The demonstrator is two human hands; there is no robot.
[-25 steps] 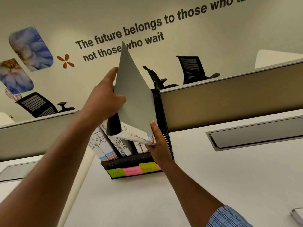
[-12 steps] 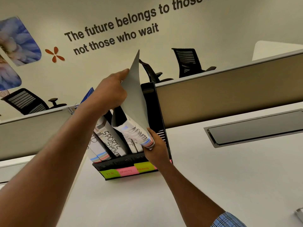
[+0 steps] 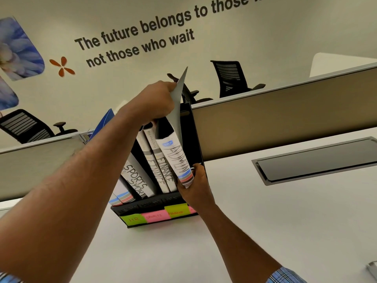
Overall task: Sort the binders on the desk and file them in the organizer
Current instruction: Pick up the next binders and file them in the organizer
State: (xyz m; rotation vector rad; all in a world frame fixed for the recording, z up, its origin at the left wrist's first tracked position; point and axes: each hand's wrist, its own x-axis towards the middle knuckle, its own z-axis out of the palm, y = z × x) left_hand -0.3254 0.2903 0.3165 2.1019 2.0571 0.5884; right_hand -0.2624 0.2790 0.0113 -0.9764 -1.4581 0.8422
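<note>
Binder [image 3: 177,160], grey with white ADMIN spine, leans inside right-end slot of black mesh organizer [image 3: 146,205]; my left hand [image 3: 155,103] pinches its top corner to steer, right hand [image 3: 196,189] grips its base to seat it.

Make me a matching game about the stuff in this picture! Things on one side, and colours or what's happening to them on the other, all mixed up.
Things:
1. HR note
2. SPORTS note
3. organizer
4. ADMIN binder

Matches:
a. black
b. held by the left hand and the right hand
c. green
d. pink

Pairs: 1-c, 2-d, 3-a, 4-b
</note>
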